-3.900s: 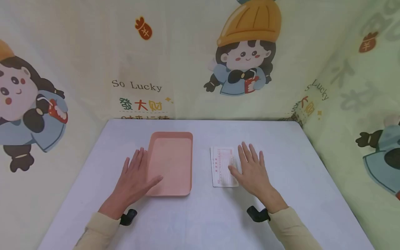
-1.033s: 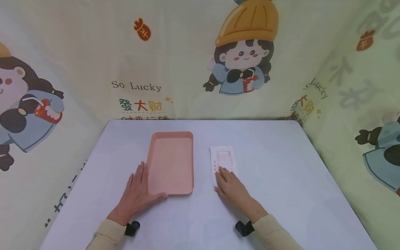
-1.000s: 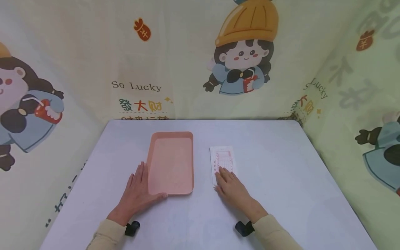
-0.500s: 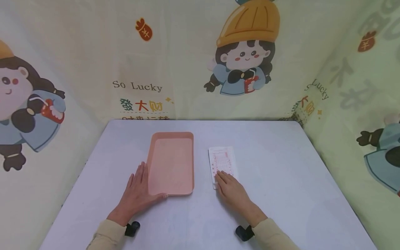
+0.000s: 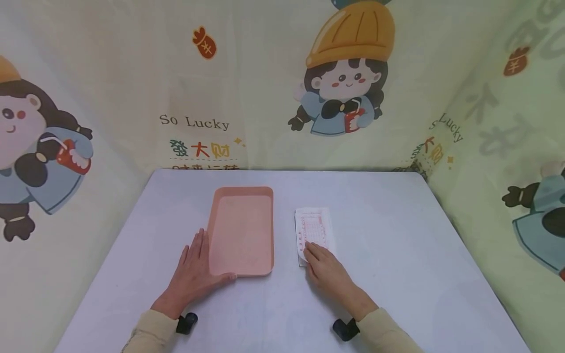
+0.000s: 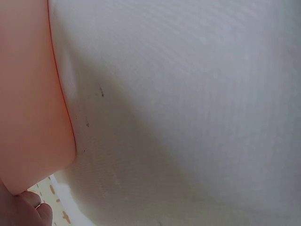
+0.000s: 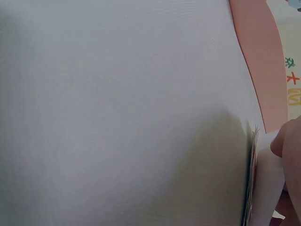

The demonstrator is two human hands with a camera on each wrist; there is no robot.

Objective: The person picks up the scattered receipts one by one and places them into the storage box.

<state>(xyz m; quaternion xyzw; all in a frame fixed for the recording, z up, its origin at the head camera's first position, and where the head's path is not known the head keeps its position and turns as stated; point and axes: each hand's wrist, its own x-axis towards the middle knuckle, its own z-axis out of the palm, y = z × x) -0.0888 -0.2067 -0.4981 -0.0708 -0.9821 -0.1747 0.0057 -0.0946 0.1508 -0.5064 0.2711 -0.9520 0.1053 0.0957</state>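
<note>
A pale pink tray [image 5: 241,230] lies flat on the table, left of centre. My left hand [image 5: 192,269] rests against its lower left corner, fingers straight along the left side and thumb along the front rim. To the right of the tray lies a pad of printed slips [image 5: 302,264] with red ruled lines. My right hand [image 5: 331,274] pinches the lower edge of its top sheet [image 5: 314,224]. That edge is bent up from the sheets below. In the right wrist view the raised sheet [image 7: 270,181] stands apart from the stack, beside my fingers [image 7: 292,146].
The white table [image 5: 388,220] reaches back to a cloth backdrop [image 5: 265,98] printed with cartoon figures and lettering. A black wrist mount [image 5: 187,323] is worn on the left wrist, and another black mount [image 5: 346,329] on the right.
Both hands have come down from above the table, the left onto the tray's corner, the right onto the pad. The right fingers have drawn back slightly, lifting the top sheet's lower edge.
</note>
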